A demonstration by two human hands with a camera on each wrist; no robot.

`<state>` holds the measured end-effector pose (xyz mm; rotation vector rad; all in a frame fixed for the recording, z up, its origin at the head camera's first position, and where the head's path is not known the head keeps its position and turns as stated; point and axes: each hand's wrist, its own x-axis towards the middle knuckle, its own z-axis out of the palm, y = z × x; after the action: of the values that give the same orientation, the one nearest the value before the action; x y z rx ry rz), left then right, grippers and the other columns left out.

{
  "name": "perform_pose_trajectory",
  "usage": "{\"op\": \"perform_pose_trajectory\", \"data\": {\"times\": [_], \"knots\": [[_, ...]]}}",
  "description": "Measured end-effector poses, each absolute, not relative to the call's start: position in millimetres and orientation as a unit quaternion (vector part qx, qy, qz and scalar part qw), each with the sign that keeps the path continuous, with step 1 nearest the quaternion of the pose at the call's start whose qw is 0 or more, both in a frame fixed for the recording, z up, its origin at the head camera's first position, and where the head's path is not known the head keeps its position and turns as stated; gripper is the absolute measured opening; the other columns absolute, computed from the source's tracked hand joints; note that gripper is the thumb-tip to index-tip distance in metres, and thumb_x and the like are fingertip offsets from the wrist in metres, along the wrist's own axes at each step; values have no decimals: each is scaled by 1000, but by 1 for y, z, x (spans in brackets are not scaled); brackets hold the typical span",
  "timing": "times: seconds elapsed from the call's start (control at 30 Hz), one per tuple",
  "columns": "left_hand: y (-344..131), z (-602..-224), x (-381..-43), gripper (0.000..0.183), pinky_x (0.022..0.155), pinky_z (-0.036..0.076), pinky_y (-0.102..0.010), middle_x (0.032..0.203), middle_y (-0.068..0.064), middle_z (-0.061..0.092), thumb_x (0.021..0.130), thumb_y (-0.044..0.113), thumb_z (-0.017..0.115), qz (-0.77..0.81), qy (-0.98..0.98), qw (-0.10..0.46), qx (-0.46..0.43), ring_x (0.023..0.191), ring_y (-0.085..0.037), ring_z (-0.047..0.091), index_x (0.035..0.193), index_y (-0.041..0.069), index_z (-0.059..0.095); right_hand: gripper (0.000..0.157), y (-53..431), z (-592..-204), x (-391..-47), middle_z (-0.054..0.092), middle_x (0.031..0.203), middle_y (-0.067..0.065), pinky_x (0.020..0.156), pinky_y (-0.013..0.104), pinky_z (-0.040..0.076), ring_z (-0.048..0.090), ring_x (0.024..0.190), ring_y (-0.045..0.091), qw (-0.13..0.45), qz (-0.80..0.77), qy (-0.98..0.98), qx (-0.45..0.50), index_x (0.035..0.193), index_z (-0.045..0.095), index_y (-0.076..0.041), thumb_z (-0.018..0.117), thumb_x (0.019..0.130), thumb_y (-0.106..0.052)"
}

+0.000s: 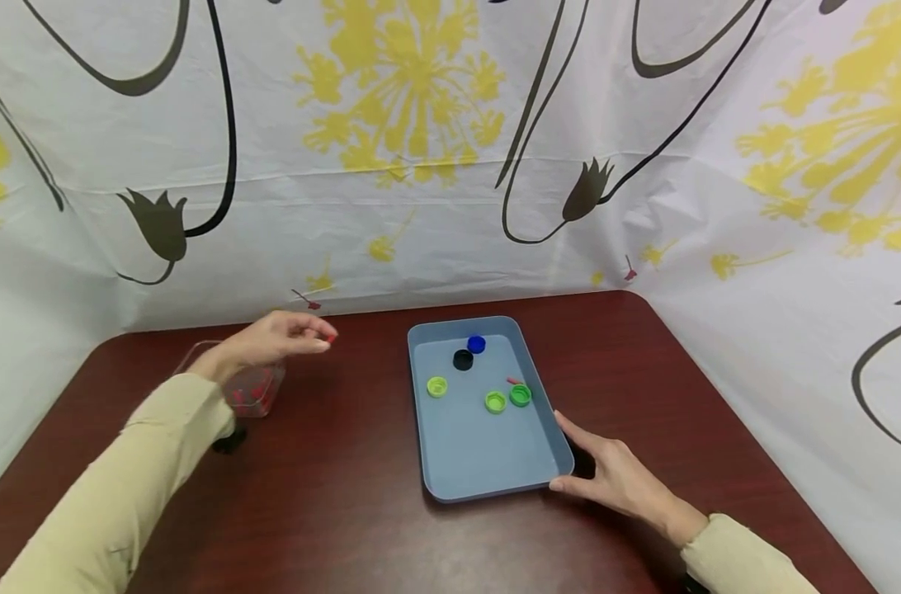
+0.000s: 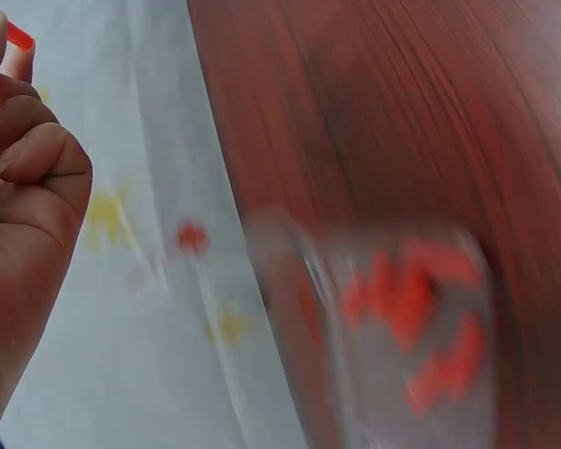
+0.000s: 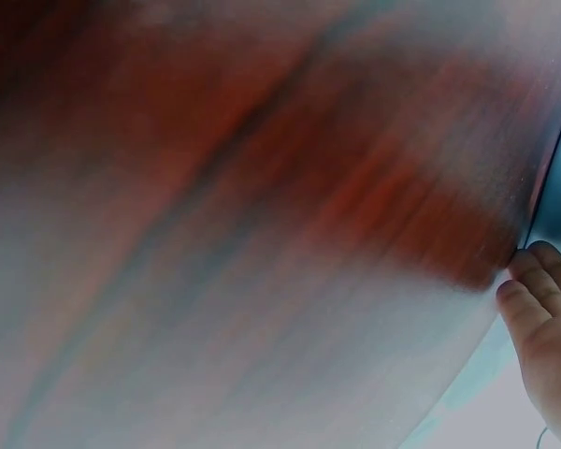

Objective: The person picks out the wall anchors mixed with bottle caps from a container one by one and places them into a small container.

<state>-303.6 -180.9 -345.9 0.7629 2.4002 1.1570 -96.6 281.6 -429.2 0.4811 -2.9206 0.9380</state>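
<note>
In the head view my left hand (image 1: 283, 338) hovers above the table, left of the tray. Its thumb and fingertip pinch a small red piece (image 2: 20, 36), whose kind is too small to tell. Below that wrist, a clear plastic container (image 1: 275, 392) holds several red pieces (image 2: 411, 295), blurred in the left wrist view. At the near right corner of the blue-grey tray (image 1: 488, 462), my right hand (image 1: 621, 478) touches the rim with spread, fairly straight fingers. The tray holds a blue cap (image 1: 476, 344), a black cap (image 1: 463, 360), several green and yellow-green caps (image 1: 495, 402) and a red piece (image 1: 513, 380).
The dark red-brown table (image 1: 332, 495) has rounded far corners. Close behind it and at both sides hangs a white patterned sheet (image 1: 436, 239). A black object (image 1: 229, 440) shows beside the left sleeve.
</note>
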Motion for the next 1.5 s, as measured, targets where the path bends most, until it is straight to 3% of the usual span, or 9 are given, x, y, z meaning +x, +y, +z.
{"op": "perform_pose_trajectory", "data": {"times": [0.07, 0.13, 0.37, 0.47, 0.6, 0.73, 0.9, 1.23, 1.5], "knots": [[-200, -346, -301, 36, 81, 48, -30, 103, -4, 63, 90, 30, 63, 403, 862, 175, 252, 92, -10, 57, 118, 6, 60, 87, 283, -429, -96, 47, 140, 17, 79, 26, 50, 61, 90, 8, 17, 301, -941, 151, 145, 36, -8, 73, 77, -46], [-218, -347, -297, 38, 80, 50, -29, 99, -3, 61, 91, 31, 63, 393, 873, 170, 235, 91, -9, 58, 118, 5, 60, 87, 284, -429, -96, 47, 140, 16, 81, 27, 51, 60, 105, 14, 19, 297, -943, 147, 145, 36, -8, 73, 76, -48], [-261, -357, -291, 38, 62, 44, -27, 75, 3, 51, 89, 28, 64, 351, 896, 168, 214, 72, -5, 51, 113, -2, 61, 87, 285, -430, -96, 47, 140, 16, 80, 25, 50, 59, 97, 8, 19, 297, -944, 145, 144, 36, -7, 73, 77, -48], [-270, -363, -291, 40, 58, 39, -26, 74, 5, 53, 89, 26, 65, 336, 899, 172, 222, 67, -2, 46, 113, -5, 61, 87, 285, -430, -96, 47, 140, 16, 79, 24, 49, 59, 90, 7, 16, 299, -944, 142, 145, 36, -8, 73, 77, -48], [-275, -368, -291, 41, 50, 36, -25, 68, 6, 52, 88, 21, 66, 326, 899, 181, 230, 58, -2, 39, 114, -10, 59, 88, 286, -430, -96, 47, 140, 15, 79, 24, 49, 58, 95, 7, 14, 295, -945, 139, 145, 36, -8, 72, 76, -50], [-271, -365, -294, 40, 50, 36, -24, 67, 6, 45, 86, 20, 69, 332, 900, 182, 217, 58, -3, 39, 112, -9, 60, 88, 285, -430, -96, 48, 139, 14, 83, 28, 51, 55, 115, 20, 19, 293, -946, 140, 144, 37, -8, 73, 75, -50], [-236, -351, -302, 32, 55, 40, -24, 71, 4, 47, 85, 22, 70, 344, 892, 168, 242, 61, -3, 42, 106, -1, 65, 86, 285, -430, -95, 50, 137, 16, 84, 30, 51, 54, 118, 26, 24, 291, -945, 148, 144, 37, -7, 74, 76, -47], [-114, -327, -322, 25, 65, 40, -26, 71, 1, 54, 86, 24, 68, 300, 866, 204, 343, 65, -8, 45, 101, 4, 67, 86, 282, -429, -95, 48, 139, 15, 82, 27, 51, 58, 113, 21, 19, 306, -939, 153, 144, 37, -7, 73, 77, -47], [-54, -338, -322, 18, 72, 45, -27, 88, -13, 67, 88, 21, 67, 296, 851, 224, 371, 71, -11, 49, 97, 6, 70, 86, 282, -429, -96, 48, 139, 17, 83, 28, 51, 59, 111, 21, 21, 303, -940, 158, 144, 37, -6, 73, 77, -46]]}}
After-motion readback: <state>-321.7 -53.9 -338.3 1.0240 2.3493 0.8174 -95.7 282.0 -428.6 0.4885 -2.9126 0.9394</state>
